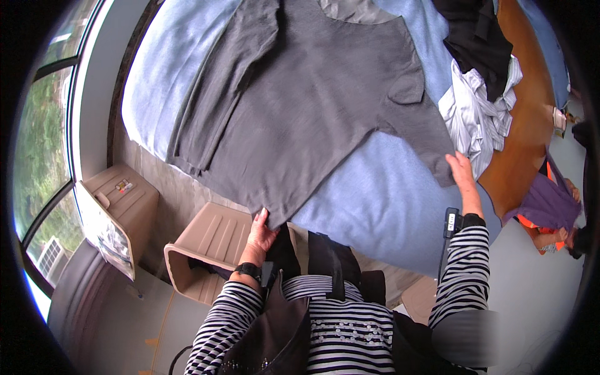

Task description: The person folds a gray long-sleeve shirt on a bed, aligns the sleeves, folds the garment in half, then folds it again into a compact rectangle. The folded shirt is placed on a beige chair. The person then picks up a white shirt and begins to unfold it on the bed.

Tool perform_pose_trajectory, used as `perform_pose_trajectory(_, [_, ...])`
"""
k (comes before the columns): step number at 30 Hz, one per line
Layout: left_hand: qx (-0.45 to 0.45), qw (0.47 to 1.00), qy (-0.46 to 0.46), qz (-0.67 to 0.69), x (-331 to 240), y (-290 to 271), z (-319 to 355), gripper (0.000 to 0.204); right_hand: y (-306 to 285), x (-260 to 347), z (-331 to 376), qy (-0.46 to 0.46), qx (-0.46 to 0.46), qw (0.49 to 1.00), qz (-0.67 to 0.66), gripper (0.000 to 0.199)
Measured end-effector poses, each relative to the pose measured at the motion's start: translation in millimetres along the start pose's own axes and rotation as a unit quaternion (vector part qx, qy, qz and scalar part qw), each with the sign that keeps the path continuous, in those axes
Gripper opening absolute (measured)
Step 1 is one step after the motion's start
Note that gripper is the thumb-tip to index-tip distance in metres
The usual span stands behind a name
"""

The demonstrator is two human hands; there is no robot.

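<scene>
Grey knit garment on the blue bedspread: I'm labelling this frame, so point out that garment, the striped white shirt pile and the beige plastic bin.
Grey knit garment (312, 106), head view, middle of its body.
Striped white shirt pile (478, 115), head view, crumpled centre.
Beige plastic bin (212, 234), head view, ribbed side.

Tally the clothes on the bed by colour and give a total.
Grey: 1, the shirt, with the left hand at its hem and the right hand at its sleeve.
Black: 1, the garment.
White striped: 1, the heap.
Total: 3
</scene>
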State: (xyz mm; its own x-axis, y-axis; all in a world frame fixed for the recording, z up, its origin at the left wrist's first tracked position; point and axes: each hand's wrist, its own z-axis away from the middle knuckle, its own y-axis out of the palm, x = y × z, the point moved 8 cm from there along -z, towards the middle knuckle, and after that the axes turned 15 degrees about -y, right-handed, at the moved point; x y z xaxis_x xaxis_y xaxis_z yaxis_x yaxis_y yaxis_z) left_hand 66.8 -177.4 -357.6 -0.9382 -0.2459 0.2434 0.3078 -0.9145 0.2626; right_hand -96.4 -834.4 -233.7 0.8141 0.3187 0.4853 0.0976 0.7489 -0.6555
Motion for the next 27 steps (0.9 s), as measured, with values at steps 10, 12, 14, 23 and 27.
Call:
perform_pose_trajectory(10, [0.020,0.999,0.007,-0.024,-12.5,12.0,40.0,0.022,-47.9,35.6,57.4,0.089,0.021,0.925,-0.368,0.059])
perform_pose_trajectory(12, [0.013,1.000,-0.009,-0.026,-11.2,21.1,51.8,0.020,-58.1,57.3,62.9,0.074,0.078,0.913,-0.394,0.064])
perform_pose_trajectory(14, [0.014,0.999,-0.032,-0.040,-7.7,33.7,67.0,0.020,-69.4,86.2,64.6,0.027,0.099,0.917,-0.387,0.068])
perform_pose_trajectory(23, [0.069,0.991,-0.062,-0.101,-18.9,75.7,111.4,0.027,-116.1,241.1,42.0,-0.090,0.068,0.887,-0.447,0.075])
perform_pose_trajectory(27, [0.079,0.992,-0.064,-0.073,-40.9,75.1,126.2,0.024,-130.8,316.7,9.9,-0.151,0.071,0.883,-0.437,0.059])
